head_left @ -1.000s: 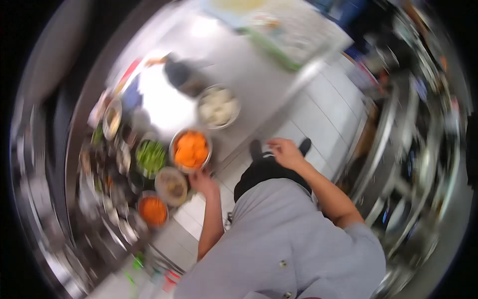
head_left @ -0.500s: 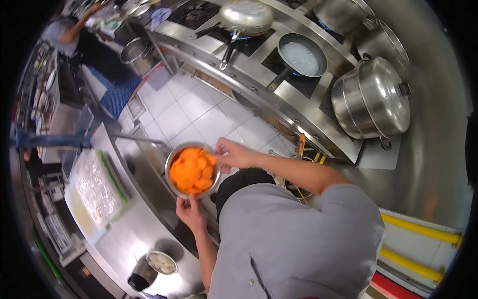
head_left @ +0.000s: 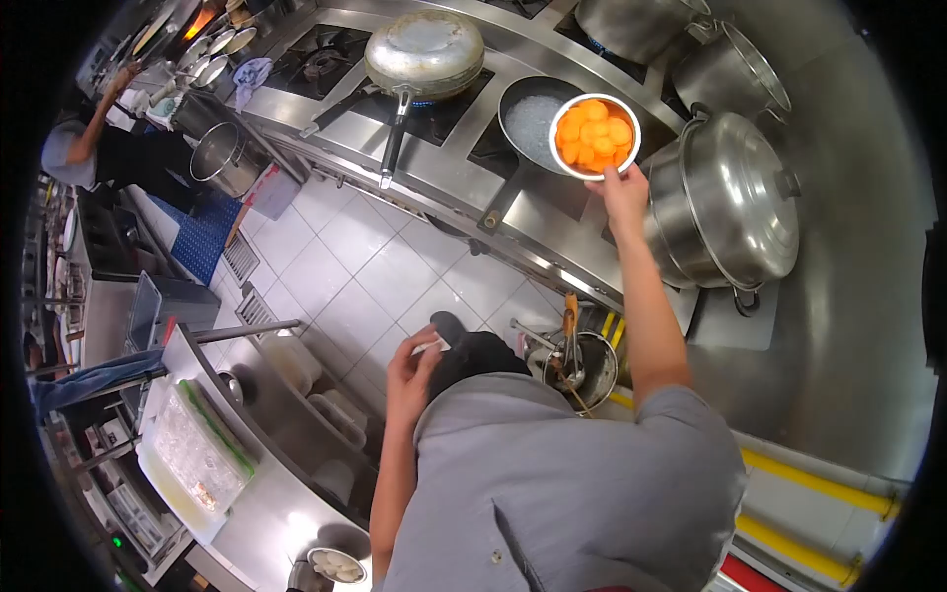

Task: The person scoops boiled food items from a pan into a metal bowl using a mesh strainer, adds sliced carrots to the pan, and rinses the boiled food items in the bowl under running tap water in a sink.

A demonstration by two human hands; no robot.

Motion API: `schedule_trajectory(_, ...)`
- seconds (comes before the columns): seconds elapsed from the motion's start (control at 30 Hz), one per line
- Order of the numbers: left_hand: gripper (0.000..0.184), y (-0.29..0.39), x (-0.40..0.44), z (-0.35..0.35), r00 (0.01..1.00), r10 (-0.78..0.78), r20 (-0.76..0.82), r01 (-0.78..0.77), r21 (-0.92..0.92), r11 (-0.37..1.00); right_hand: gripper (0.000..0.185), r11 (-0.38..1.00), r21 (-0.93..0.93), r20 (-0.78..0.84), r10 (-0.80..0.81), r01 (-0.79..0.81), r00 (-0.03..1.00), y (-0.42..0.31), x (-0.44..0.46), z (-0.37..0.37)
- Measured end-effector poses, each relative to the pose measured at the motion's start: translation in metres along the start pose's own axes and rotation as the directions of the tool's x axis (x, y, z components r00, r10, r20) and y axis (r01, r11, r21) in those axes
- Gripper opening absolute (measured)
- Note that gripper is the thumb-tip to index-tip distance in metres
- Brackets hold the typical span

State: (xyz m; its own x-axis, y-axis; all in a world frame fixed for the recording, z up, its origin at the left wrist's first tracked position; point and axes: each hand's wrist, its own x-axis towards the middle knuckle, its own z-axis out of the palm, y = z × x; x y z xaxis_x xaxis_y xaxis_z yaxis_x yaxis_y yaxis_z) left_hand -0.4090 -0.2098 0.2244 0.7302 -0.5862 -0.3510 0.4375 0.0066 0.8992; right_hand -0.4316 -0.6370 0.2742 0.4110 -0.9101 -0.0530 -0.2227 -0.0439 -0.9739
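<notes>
Left of a large lidded steel pot [head_left: 725, 212] on the silver steel stove [head_left: 547, 219], a round black frying pan [head_left: 517, 138] pointed its handle, the long axis, near-left. Over its right side, a round pale-rimmed bowl [head_left: 636, 131] of orange slices [head_left: 595, 135] faced mouth up, equally wide all round. The right hand's [head_left: 623, 200] fingers held its near rim; the left hand's [head_left: 406, 380] curled loosely, narrowly parted.

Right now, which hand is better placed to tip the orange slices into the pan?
Right hand, probably: it holds their bowl by the pan; the left hand is well away.
</notes>
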Motion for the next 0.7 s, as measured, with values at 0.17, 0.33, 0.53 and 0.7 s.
schedule_trajectory(0.17, 0.025, -0.028, -0.061, -0.075, 0.956, -0.049, -0.29, 0.033, -0.058, 0.998, 0.026, 0.608, -0.759, -0.119, -0.483, 0.234, 0.867, 0.077, 0.068, 0.028)
schedule_trajectory(0.33, 0.029, -0.013, -0.121, -0.109, 0.809, -0.033, -0.587, -0.031, -0.098, 0.995, 0.025, 0.479, -0.869, -0.168, -0.518, 0.122, 0.839, 0.064, 0.09, 0.04)
schedule_trajectory(0.53, 0.031, -0.041, -0.176, -0.135, 0.712, -0.046, -0.701, -0.079, -0.145, 0.986, 0.021, 0.272, -0.927, 0.028, -0.635, 0.258, 0.772, -0.006, 0.088, 0.033)
schedule_trajectory(0.7, 0.03, -0.053, -0.192, -0.144, 0.672, -0.066, -0.738, -0.016, -0.103, 0.995, 0.021, 0.333, -0.891, 0.02, -0.649, 0.308, 0.76, -0.015, 0.081, 0.021)
